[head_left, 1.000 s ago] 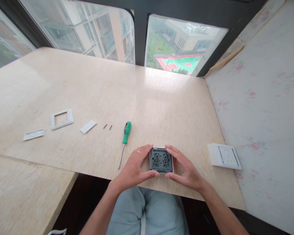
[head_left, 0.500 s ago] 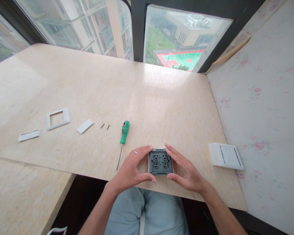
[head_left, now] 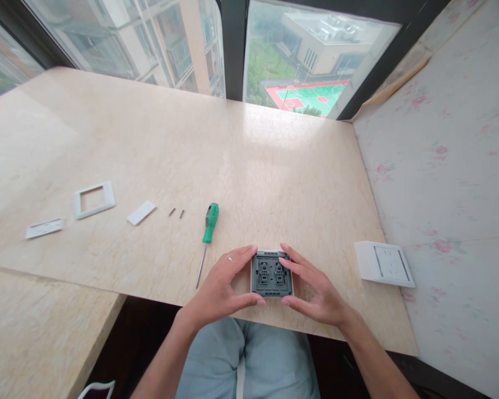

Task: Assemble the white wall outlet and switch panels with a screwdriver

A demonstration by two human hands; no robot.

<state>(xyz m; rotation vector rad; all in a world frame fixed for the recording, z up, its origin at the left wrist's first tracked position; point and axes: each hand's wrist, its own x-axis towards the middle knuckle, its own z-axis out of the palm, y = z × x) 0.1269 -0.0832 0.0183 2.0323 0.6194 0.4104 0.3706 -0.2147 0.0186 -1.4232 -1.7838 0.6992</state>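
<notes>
A square dark grey switch module with a white rim lies near the front edge of the tabletop. My left hand grips its left side, fingertips at the top left corner and thumb at the bottom left. On the right side my right hand holds it between fingers and thumb, with one fingertip over the module's upper right face. To the left lies a screwdriver with a green handle, its shaft pointing toward the front edge.
Left of the screwdriver lie two small screws, a white rocker plate, a white square frame and another white strip. A white wall socket stands at the right by the flowered wall. Windows border the back.
One finger of my right hand has moved left onto the module's upper right face. My left hand keeps its hold, and the view has shifted slightly.
</notes>
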